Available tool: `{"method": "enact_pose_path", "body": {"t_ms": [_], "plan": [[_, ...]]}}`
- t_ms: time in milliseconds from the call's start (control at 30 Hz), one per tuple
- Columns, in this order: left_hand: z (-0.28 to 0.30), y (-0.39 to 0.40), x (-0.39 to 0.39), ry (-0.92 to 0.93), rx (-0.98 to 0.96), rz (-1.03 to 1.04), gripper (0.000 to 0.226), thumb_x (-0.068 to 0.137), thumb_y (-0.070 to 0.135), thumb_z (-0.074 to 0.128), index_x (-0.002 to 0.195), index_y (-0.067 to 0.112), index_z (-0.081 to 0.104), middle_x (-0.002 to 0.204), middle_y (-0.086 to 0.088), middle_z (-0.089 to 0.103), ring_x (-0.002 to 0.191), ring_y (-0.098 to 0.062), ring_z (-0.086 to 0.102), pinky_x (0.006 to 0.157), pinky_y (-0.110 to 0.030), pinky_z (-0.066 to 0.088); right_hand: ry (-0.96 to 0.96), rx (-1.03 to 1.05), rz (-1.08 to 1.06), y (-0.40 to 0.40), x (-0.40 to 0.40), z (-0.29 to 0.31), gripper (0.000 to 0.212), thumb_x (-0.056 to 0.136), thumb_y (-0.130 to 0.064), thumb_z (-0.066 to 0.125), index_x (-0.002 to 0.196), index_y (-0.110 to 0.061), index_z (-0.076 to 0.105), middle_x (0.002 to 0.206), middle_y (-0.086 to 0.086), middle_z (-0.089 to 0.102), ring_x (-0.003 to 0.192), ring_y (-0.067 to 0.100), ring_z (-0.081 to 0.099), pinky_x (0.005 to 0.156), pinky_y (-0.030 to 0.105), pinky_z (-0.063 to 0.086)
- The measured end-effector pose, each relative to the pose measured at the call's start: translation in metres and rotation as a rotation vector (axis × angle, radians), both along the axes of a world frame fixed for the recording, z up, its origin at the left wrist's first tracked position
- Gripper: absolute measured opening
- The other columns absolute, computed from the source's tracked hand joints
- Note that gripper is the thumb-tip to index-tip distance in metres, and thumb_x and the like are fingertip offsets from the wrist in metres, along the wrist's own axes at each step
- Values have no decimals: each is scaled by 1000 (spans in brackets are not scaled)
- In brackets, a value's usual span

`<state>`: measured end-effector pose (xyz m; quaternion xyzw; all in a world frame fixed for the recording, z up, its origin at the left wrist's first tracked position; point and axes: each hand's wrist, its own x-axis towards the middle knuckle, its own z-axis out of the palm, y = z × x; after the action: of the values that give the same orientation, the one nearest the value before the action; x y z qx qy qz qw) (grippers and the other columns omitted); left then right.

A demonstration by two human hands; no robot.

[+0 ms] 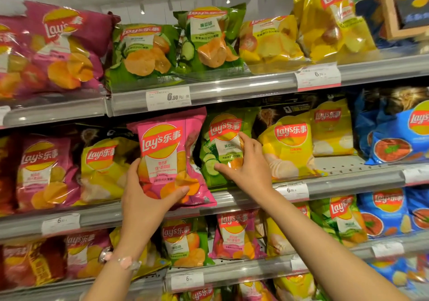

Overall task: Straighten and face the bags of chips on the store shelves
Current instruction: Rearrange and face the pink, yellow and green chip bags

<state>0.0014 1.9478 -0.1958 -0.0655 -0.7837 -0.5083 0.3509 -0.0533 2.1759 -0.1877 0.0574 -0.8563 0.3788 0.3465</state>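
Observation:
A pink bag of chips [170,152] stands upright at the front of the middle shelf [348,183], logo facing me. My left hand [144,198] grips its lower left corner, thumb across the bottom front. Right beside it is a green cucumber bag [220,142], set slightly further back. My right hand [247,164] holds that green bag, fingers curled over its right edge and thumb on its front. A yellow bag [287,147] stands just right of my right hand.
Shelves above and below are packed with bags: magenta [58,47], green [144,49] and yellow [334,24] on top, blue bags [399,135] at far right. Price tags [168,98] line the shelf rails. A wooden-framed sign [394,17] hangs top right.

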Motion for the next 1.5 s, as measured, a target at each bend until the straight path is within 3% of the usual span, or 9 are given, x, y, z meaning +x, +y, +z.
{"method": "enact_pose_path", "body": {"t_ms": [333,500,600,700,867,1100,1267,1433,1500], "plan": [[-4,13,3,-18,18,8,117,39,65,78,140,35,28,117,20,44,113,-9,47,88,-26,40,1,-39,82,7,23,9,96,82,-50,63,152,-21,4,160,6,10,147,18,7,117,45,19],[-5,10,4,33,22,42,113,41,67,78,138,41,27,109,51,31,110,1,42,83,-15,36,241,-124,283,-28,63,11,79,82,-61,51,148,-32,18,154,-9,24,141,10,23,112,39,29],[-5,5,5,35,35,54,108,48,57,85,137,41,26,125,27,43,118,-7,46,91,-28,46,34,-153,526,-56,69,16,94,71,-67,64,146,-48,9,145,-31,19,137,1,27,107,28,34],[-7,0,6,33,24,61,108,49,46,85,140,38,25,135,5,45,123,-17,47,97,-46,48,-51,-218,585,-74,59,17,101,70,-51,76,148,-43,12,141,-23,26,135,3,28,111,38,35],[-8,-8,13,93,-79,134,109,52,48,84,141,38,23,138,7,39,127,-12,36,102,-40,40,-48,-298,590,-96,49,11,95,75,-30,79,150,-34,19,139,-16,42,123,-3,41,98,19,43],[-4,-48,17,2,-183,-31,113,49,79,70,143,42,21,144,17,30,130,-1,32,101,-24,34,-29,-458,540,-102,39,4,74,81,-15,72,144,-29,35,107,-14,59,101,3,60,71,17,53],[15,-103,-7,80,-127,251,95,65,66,67,143,22,35,128,-6,42,125,-24,38,107,-43,33,-20,-540,516,-94,33,1,73,81,-13,72,141,-34,36,111,-6,59,100,7,61,70,28,57],[18,-126,-43,-176,-257,312,124,55,57,85,151,30,11,149,-19,16,141,-35,15,113,-48,23,-4,-614,537,-94,29,-3,70,82,-13,71,140,-35,39,115,-1,60,103,11,61,61,19,54],[16,-128,-51,-243,-296,289,133,52,58,86,151,32,2,147,-22,19,138,-38,21,111,-49,29,-3,-636,539,-94,29,-4,70,82,-13,72,140,-34,40,114,-2,60,100,8,62,58,16,53]]}}
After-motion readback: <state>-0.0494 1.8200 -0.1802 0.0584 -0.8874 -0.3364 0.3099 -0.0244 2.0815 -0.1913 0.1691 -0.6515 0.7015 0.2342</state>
